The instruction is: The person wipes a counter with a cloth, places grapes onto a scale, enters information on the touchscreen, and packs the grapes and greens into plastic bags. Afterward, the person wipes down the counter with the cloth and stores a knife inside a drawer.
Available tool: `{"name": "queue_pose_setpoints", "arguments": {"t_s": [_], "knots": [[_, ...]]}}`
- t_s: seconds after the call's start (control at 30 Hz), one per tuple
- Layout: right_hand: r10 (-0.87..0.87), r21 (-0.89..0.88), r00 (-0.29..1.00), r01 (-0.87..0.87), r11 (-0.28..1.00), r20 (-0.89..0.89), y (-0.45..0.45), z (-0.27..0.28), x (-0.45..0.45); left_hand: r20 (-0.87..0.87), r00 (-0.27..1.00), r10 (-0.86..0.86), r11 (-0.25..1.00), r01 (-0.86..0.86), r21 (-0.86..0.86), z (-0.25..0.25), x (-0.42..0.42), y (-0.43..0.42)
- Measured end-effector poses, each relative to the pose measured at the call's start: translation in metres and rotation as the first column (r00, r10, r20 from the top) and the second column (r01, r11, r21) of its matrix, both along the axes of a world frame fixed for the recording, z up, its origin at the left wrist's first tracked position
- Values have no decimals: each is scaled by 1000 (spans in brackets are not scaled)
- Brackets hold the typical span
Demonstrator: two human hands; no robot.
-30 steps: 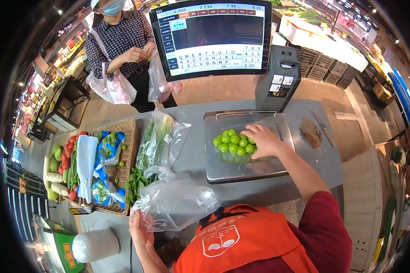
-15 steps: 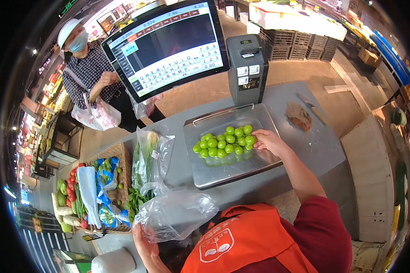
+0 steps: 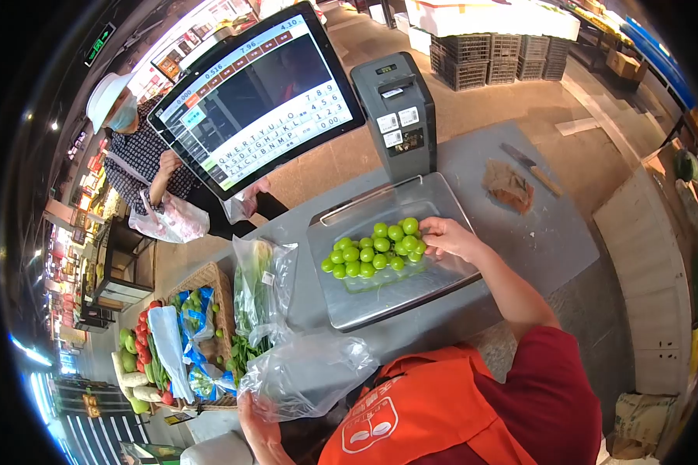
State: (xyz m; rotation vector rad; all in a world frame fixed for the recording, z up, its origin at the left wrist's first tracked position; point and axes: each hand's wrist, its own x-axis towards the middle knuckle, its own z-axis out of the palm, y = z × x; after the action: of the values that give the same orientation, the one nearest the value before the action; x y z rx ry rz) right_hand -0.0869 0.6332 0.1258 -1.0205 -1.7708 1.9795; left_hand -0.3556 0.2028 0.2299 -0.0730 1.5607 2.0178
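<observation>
Several round green fruits (image 3: 367,253) lie in a cluster on a metal scale tray (image 3: 442,203). My right hand (image 3: 448,237) is at the right end of the cluster, its bent fingertips touching the fruit there. Lower left, my left hand (image 3: 259,418) has its fingers closed on the edge of a clear plastic bag (image 3: 310,376), which hangs loose and crumpled over the counter's near edge. Behind that bag, another clear bag with leafy green vegetables (image 3: 260,283) lies left of the scale.
A touchscreen (image 3: 256,93) and a grey printer (image 3: 395,116) stand behind the scale. On the right are a knife (image 3: 531,167) and brown scrap (image 3: 509,186). A wicker basket of bagged produce (image 3: 223,302) sits left. A masked person (image 3: 124,128) stands across the counter.
The view has turned, tilting the screen and counter. My right hand has gone from spread over the fruit to the right end of the cluster, with fingers drawn in. My left hand still holds the bag.
</observation>
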Motion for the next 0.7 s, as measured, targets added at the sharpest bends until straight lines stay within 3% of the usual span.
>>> {"name": "queue_pose_setpoints", "arguments": {"t_s": [0.13,0.23,0.37,0.47,0.5,0.53,0.63,0.7], "knots": [[-128,92,983,141,986,-134,-11,-25,-3,-11,999,-33,999,33,-13,10,10,10],[-254,403,964,201,893,81,-10,-41,-11,-18,997,-74,997,73,-16,12,8,11],[-192,551,964,60,833,186,-13,-15,-9,-40,999,7,998,-10,-64,23,16,27],[-166,553,950,-10,833,266,-7,-24,-13,-113,992,-55,995,44,-92,6,-2,16],[-180,430,969,91,898,171,-13,-15,-13,-175,982,-78,992,60,-108,12,1,23],[-206,442,976,155,884,69,-15,-16,-16,-250,967,-50,971,-12,-239,21,8,34],[-226,450,951,299,841,-210,-17,-5,-29,-542,808,-231,904,-26,-426,15,-7,31],[-227,578,959,282,766,-168,-19,23,-40,-691,669,-274,868,-137,-477,15,-13,34]]}}
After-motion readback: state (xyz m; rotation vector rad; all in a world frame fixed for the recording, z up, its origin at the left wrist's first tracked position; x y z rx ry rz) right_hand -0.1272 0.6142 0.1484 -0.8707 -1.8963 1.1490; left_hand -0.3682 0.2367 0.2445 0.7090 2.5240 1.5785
